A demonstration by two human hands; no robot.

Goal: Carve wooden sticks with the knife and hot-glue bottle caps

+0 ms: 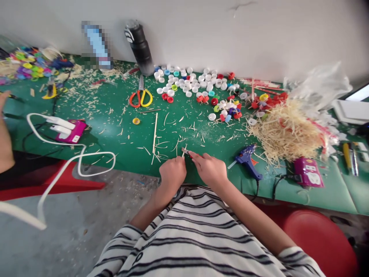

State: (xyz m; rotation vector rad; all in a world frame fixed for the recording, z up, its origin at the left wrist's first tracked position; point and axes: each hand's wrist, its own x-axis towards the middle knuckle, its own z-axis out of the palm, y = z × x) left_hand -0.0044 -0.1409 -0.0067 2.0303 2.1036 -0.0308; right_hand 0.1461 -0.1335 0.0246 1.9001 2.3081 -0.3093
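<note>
At the table's near edge my left hand (172,174) is shut on a thin wooden stick (183,154), of which only a short end shows above the fist. My right hand (212,170) is shut on a small craft knife (186,151), its blade lying across that stick end. Curled wood shavings (161,144) are scattered just beyond both hands. A longer pale strip of wood (155,132) lies to the left of them. Right of my right hand rests a blue glue gun (246,158).
Scissors (141,98), many bottle caps (203,82) and a black bottle (141,50) lie or stand farther back. A heap of wood strips (288,132) and a pink power socket (308,172) are at right. Another person's arm (5,138) enters at left, near a white cable (98,154).
</note>
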